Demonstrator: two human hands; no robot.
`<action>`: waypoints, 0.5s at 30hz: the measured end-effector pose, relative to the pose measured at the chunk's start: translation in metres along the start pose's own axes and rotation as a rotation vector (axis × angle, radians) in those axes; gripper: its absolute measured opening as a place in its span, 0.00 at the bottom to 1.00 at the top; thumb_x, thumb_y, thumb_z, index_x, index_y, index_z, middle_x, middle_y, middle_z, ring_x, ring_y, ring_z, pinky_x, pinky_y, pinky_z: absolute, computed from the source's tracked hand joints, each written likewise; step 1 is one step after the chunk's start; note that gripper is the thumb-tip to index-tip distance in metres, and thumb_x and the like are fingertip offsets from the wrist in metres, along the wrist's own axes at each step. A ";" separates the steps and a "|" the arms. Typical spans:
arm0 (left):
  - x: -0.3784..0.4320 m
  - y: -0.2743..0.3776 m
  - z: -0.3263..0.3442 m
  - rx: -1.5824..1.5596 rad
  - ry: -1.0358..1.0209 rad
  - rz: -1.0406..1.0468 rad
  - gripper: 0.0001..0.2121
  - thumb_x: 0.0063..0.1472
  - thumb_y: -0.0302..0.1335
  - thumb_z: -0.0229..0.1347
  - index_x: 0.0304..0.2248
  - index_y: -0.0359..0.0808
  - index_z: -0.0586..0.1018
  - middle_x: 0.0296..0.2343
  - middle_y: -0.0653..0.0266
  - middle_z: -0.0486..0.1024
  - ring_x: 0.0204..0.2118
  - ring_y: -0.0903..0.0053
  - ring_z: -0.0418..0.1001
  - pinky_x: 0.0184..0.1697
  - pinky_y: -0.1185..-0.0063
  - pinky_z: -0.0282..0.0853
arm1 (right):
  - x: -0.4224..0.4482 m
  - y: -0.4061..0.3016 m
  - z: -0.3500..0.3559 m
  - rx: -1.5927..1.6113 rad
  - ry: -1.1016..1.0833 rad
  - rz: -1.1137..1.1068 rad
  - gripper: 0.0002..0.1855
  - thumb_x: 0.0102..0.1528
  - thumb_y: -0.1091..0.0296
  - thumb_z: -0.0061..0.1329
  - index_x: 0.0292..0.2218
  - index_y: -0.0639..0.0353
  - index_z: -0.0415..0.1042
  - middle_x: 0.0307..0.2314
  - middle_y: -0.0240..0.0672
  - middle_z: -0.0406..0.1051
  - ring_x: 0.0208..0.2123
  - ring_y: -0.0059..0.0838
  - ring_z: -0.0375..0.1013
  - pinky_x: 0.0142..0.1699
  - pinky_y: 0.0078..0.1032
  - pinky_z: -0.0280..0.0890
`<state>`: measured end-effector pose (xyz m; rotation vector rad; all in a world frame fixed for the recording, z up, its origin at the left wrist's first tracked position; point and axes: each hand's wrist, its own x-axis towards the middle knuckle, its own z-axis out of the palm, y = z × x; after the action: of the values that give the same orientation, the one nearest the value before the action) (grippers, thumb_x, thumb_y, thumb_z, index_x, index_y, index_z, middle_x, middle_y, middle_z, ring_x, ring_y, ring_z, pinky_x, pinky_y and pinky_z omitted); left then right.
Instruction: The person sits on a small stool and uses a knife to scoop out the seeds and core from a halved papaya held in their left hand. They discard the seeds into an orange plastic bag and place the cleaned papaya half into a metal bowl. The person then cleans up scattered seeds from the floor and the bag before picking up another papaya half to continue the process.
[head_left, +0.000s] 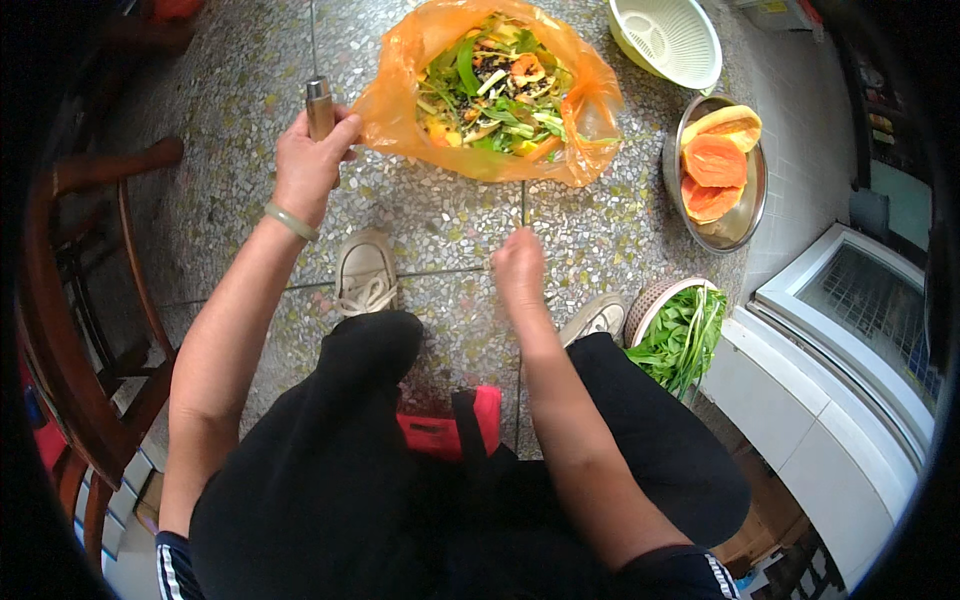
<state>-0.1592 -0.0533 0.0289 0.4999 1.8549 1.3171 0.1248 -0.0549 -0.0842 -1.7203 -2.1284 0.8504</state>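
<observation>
My left hand (311, 154) is closed around the handle of a tool (320, 111) with a metal end cap; its working end is hidden. The thumb and fingertips of that hand meet the rim of an orange plastic bag (390, 97). Inside the bag, which gapes wide on the floor, lie vegetable scraps (495, 90): green leaves, cut stems, orange and yellow peelings and dark seeds. My right hand (519, 259), curled and blurred, is over the floor just below the bag. Whether its fingers hold anything small cannot be made out.
At the right stand a pale plastic colander (679, 45), a steel bowl (716, 236) with orange-fleshed pumpkin or papaya pieces (716, 161), and a basket (646, 309) of leafy greens (679, 341). A wooden chair (82, 360) is at the left. Two shoes (366, 271) rest on the terrazzo floor (450, 225).
</observation>
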 end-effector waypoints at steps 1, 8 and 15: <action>-0.002 0.002 -0.005 0.020 0.012 -0.020 0.08 0.54 0.30 0.55 0.31 0.36 0.71 0.24 0.68 0.72 0.24 0.85 0.69 0.25 0.86 0.64 | 0.014 -0.018 -0.019 0.019 0.119 -0.012 0.05 0.39 0.81 0.43 0.21 0.62 0.60 0.17 0.42 0.62 0.22 0.43 0.63 0.29 0.35 0.59; 0.002 -0.001 -0.004 0.046 0.009 -0.050 0.08 0.54 0.29 0.54 0.32 0.36 0.71 0.24 0.68 0.72 0.25 0.85 0.69 0.27 0.86 0.65 | 0.133 -0.124 -0.089 0.362 0.357 -0.485 0.06 0.42 0.81 0.48 0.25 0.63 0.65 0.20 0.37 0.64 0.24 0.37 0.66 0.29 0.31 0.61; 0.001 -0.008 -0.013 0.052 0.014 -0.021 0.07 0.55 0.29 0.53 0.32 0.35 0.71 0.26 0.68 0.72 0.26 0.84 0.70 0.27 0.86 0.65 | 0.076 -0.064 -0.060 0.092 0.110 -0.217 0.01 0.46 0.79 0.45 0.26 0.65 0.68 0.23 0.44 0.67 0.28 0.44 0.67 0.34 0.35 0.62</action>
<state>-0.1690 -0.0636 0.0230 0.4978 1.9044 1.2641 0.0876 0.0264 -0.0101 -1.4263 -2.1199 0.7620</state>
